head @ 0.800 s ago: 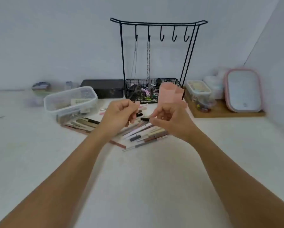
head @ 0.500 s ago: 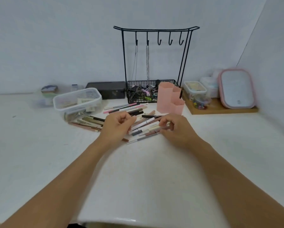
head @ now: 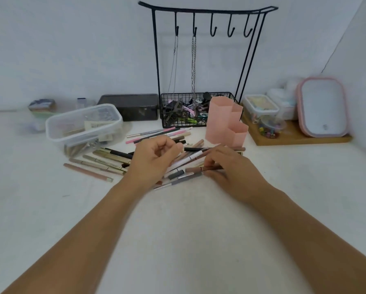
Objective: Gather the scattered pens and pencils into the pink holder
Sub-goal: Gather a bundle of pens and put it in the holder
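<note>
A pink holder (head: 222, 122) made of three hexagonal tubes stands upright behind the pile, with nothing showing above its rims. Several pens and pencils (head: 188, 160) lie crossed on the white table between my hands. More olive and pink ones (head: 105, 162) lie to the left, and thin pink ones (head: 152, 136) lie further back. My left hand (head: 154, 160) rests over the pile with fingers curled; I see nothing in them. My right hand (head: 226, 166) pinches a brown pencil (head: 197, 169) that lies at the pile's near edge.
A clear plastic box (head: 82, 124) sits partly on pens at the left, with a black box (head: 131, 107) behind it. A black wire hook stand with a basket (head: 197, 94) is behind the holder. At the right, a wooden tray (head: 294, 139) carries small containers and a pink-framed mirror (head: 324, 107).
Both hands came down from holding a black-tipped pen in the air to the pile on the table. My right fingers now pinch the brown pencil.
</note>
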